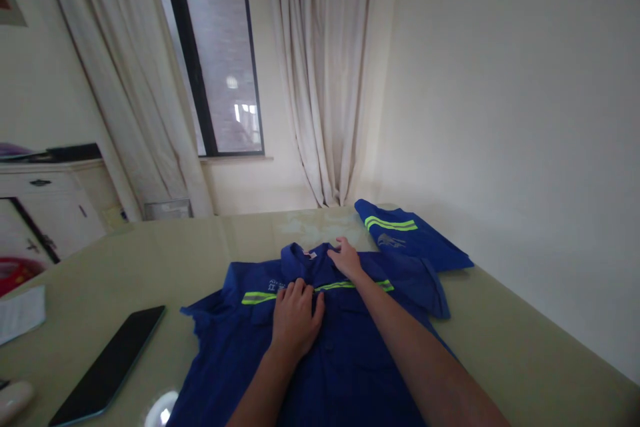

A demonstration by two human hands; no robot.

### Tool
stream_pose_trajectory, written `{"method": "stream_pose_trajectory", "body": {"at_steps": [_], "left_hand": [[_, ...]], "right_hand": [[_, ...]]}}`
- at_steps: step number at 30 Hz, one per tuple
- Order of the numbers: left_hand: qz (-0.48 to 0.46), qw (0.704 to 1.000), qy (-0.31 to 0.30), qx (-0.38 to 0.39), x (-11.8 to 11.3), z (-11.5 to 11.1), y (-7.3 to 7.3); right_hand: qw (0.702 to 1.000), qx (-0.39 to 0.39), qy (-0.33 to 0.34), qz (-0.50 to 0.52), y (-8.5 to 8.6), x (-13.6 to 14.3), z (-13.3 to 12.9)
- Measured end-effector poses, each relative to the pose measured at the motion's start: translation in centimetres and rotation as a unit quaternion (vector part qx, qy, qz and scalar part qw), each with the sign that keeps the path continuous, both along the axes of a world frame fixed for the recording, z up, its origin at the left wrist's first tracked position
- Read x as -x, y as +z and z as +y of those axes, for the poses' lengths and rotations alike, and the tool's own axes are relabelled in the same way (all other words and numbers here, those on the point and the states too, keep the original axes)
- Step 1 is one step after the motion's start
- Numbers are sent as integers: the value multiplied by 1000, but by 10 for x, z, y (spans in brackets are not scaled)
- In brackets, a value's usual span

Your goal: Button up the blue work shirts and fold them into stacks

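Observation:
A blue short-sleeved work shirt (350, 340) with yellow-green reflective stripes lies front up on the table, its collar pointing away from me. My left hand (297, 315) rests on the chest, beside the button line and over part of the stripe and white lettering. Its fingers lie flat and the thumb is apart. At the right side of the collar, my right hand (346, 259) touches the fabric with thumb and forefinger apart. A pale label shows inside the neck. The shirt's lower part runs out of view beneath my forearms.
A folded blue garment (415, 237) with a similar stripe lies at the back right, near the wall. On the left of the table (150, 267) are a dark tablet (113, 363), white paper (23, 313) and a pale rounded object (15, 400). Curtains and a window stand behind.

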State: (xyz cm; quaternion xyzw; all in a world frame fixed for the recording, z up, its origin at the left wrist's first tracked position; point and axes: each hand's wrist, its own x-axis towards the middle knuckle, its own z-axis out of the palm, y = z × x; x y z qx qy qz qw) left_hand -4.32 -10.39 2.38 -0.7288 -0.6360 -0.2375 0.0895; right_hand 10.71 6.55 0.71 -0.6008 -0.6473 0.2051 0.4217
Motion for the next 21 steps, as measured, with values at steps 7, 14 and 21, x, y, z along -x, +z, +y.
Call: {"method": "stream_pose_trajectory", "body": {"at_steps": [7, 14, 21], "left_hand": [[-73, 997, 24, -19, 3, 7, -6], [-39, 998, 46, 8, 9, 10, -18], [5, 995, 32, 96, 11, 15, -26]], "right_hand": [[987, -106, 25, 118, -8, -9, -12], [976, -192, -74, 75, 4, -12, -17], [980, -48, 41, -187, 13, 8, -35]]}}
